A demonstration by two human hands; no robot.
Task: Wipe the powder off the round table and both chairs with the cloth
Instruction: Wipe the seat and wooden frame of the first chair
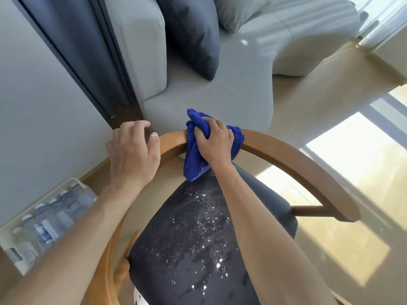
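Sofa [209, 93] just beyond chair [297, 159]

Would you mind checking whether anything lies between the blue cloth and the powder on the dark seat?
Nothing visible does: the blue microfibre cloth, gripped by the right hand, hangs directly above the powder on the dark seat.

I can read no text anywhere in my view. The only printing I see is at the lower left of the frame, on the labels of the water bottles [47, 225] packed in a white tray [8, 230]: blue and white bands with dark marks, too blurred and small for me to make out a letter, brand or number.
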